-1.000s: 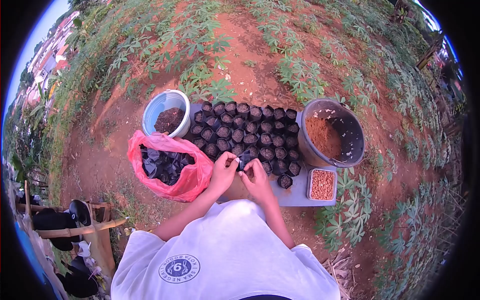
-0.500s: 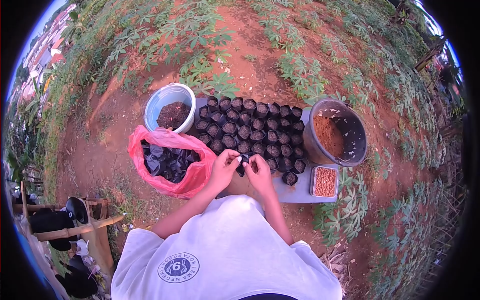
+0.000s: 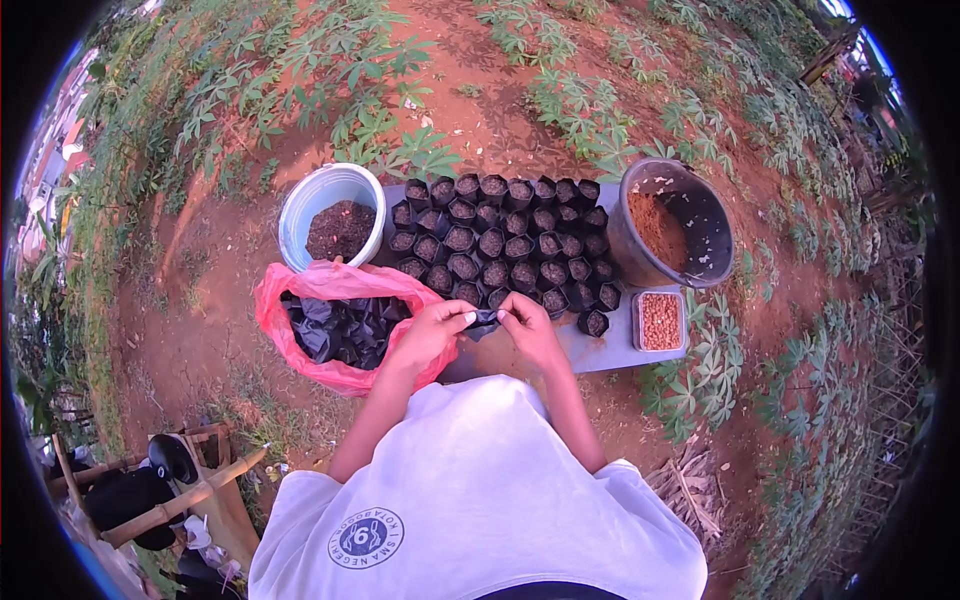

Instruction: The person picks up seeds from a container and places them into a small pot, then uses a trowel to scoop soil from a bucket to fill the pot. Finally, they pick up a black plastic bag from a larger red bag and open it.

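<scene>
A small black plastic planting bag (image 3: 484, 322) is stretched between my two hands near the front of the table. My left hand (image 3: 436, 330) pinches its left side between thumb and fingers, while my right hand (image 3: 530, 328) pinches the right side. Just beyond them stand rows of black planting bags filled with soil (image 3: 490, 243). Close to my left wrist is a pink plastic bag (image 3: 275, 345) holding a heap of folded black planting bags (image 3: 345, 330). Whether the bag in my hands has anything inside cannot be seen.
A pale blue bucket (image 3: 290, 225) with dark soil stands at the back left. A dark bucket (image 3: 712, 230) with reddish soil stands at the right, with a clear box of seeds (image 3: 660, 322) in front. The grey table (image 3: 600, 352) supports these rows; leafy plants (image 3: 705, 385) grow around.
My hands have moved slightly apart, and the black planting bag between them is now pulled wide sideways instead of hanging narrow. The view has shifted a little.
</scene>
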### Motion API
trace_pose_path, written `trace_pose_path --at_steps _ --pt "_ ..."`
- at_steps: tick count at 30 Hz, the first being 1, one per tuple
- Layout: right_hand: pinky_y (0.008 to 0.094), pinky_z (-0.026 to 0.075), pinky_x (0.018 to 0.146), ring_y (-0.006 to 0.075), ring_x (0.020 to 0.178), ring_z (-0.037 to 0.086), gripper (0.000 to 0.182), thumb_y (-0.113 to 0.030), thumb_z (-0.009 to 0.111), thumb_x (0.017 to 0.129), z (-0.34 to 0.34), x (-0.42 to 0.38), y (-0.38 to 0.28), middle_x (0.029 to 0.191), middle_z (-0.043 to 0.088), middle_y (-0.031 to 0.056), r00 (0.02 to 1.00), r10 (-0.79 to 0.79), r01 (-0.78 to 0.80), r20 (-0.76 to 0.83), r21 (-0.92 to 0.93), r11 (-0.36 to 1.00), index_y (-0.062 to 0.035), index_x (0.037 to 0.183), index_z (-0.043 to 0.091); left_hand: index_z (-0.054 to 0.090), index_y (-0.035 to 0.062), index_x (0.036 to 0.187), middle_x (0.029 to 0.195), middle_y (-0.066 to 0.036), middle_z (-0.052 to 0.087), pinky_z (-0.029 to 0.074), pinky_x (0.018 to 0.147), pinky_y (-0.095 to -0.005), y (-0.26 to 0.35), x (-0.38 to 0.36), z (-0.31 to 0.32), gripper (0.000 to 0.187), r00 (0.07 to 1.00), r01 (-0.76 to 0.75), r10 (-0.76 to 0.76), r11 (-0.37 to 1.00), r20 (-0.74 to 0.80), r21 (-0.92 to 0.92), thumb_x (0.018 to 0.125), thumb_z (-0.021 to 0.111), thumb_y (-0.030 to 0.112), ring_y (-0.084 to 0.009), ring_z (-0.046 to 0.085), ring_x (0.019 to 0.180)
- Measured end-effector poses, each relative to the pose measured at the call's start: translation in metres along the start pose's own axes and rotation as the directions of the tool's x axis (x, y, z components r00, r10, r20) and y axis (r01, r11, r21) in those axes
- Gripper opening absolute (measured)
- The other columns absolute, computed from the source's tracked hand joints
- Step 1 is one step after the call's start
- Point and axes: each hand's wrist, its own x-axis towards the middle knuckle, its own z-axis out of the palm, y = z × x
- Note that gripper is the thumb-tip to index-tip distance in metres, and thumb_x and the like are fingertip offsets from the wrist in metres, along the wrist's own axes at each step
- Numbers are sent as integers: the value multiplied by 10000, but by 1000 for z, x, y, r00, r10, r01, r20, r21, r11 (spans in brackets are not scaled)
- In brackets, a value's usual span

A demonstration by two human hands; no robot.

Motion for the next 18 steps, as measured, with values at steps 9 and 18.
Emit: trace_pose_path --at_steps 9,18 --pt "324 448 598 207 651 568 123 -60 645 834 4 -4 -12 762 536 97 983 -182 183 24 -186 965 15 819 548 633 40 1046 938 -9 641 460 748 -249 0 5 -11 141 991 114 -67 865 112 -489 930 610 117 -94 593 842" --pt "354 474 601 246 662 601 140 -61 651 832 -5 -10 -12 772 536 109 946 -229 161 -230 -278 947 5 812 529 521 90 1012 812 41 516 392 633 -186 8 30 26 182 970 -172 172 985 -172 15 901 665 108 -28 472 717"
